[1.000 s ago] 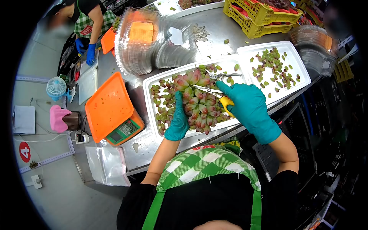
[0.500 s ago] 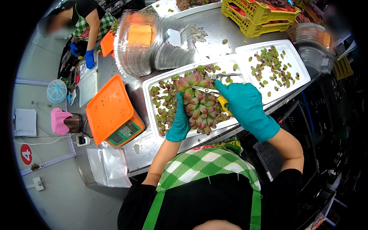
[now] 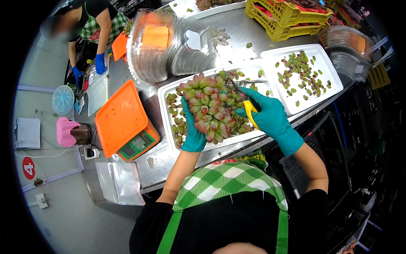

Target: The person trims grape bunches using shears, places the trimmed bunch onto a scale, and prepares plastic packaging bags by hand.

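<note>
A large bunch of pink-and-green grapes (image 3: pixel 208 106) is held up over a white tray (image 3: pixel 165 131). My left hand (image 3: pixel 193 134), in a teal glove, is closed around its left side; some of the fingers are hidden behind the fruit. My right hand (image 3: pixel 272 120), gloved alike, grips scissors (image 3: pixel 250 113) with yellow handles, their dark blades pointing up and left beside the bunch. Loose grapes (image 3: pixel 172 111) lie in the tray under and around the bunch. Another metal tool (image 3: pixel 256 81) rests at the tray's far right.
A second white tray (image 3: pixel 334 70) with scattered grapes adjoins on the right. An orange-topped scale (image 3: pixel 120 120) stands left. Clear plastic containers (image 3: pixel 148 63) are stacked behind, with yellow crates (image 3: pixel 275 29) at the back. Across the table a co-worker's blue-gloved hand (image 3: pixel 100 64) is near plastic bags.
The bunch has turned and shifted left and up in my left hand, showing a fuller side. The scissors have swung from pointing left across the bunch to pointing upward beside it.
</note>
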Action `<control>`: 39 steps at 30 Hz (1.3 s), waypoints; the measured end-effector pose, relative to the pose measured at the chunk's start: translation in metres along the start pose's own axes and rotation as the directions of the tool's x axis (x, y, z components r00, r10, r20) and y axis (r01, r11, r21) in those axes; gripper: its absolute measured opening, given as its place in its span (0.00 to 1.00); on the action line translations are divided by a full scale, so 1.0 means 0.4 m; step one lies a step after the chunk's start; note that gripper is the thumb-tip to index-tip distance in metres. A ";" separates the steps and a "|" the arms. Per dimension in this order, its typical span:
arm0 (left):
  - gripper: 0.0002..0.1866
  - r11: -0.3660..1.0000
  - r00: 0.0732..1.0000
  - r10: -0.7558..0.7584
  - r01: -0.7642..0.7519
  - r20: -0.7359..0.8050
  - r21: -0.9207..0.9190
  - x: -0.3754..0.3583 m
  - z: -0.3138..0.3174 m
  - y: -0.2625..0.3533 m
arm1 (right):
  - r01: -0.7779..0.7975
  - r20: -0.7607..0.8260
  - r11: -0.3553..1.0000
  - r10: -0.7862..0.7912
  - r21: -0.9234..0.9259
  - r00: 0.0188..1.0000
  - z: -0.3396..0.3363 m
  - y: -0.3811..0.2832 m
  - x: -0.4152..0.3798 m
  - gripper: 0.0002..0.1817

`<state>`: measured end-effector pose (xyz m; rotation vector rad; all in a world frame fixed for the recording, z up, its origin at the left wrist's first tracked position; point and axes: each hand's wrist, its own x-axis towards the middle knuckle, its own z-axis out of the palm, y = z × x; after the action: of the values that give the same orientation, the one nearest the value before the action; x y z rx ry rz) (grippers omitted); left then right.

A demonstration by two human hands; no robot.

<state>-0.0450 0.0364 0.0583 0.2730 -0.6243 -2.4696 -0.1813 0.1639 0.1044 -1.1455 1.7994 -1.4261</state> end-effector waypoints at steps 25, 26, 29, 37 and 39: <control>0.29 0.999 0.999 0.034 -0.034 -0.022 -0.031 0.011 -0.039 0.007 | 0.364 0.335 0.264 -0.151 -0.893 0.930 -0.017 -0.111 -0.055 0.26; 0.33 0.999 0.998 0.049 -0.049 -0.029 0.021 0.009 -0.041 0.006 | 0.363 0.343 0.201 -0.129 -0.910 0.930 -0.010 -0.126 -0.052 0.25; 0.34 0.986 1.000 0.013 -0.012 0.005 -0.165 0.006 -0.032 0.013 | 0.398 0.394 0.006 -0.139 -0.917 0.909 0.001 -0.145 -0.049 0.22; 0.35 0.995 0.998 0.045 -0.049 -0.044 -0.082 0.005 -0.029 0.012 | 0.413 0.460 -0.357 -0.055 -0.838 0.886 0.034 -0.190 -0.047 0.18; 0.35 0.997 0.999 0.038 -0.041 -0.033 -0.068 0.005 -0.029 0.014 | 0.448 0.480 -0.299 -0.041 -0.843 0.876 0.034 -0.193 -0.050 0.18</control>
<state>-0.0402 0.0270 0.0510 0.2693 -0.5256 -2.4387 -0.1392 0.1697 0.1735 -2.4484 2.4299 0.7601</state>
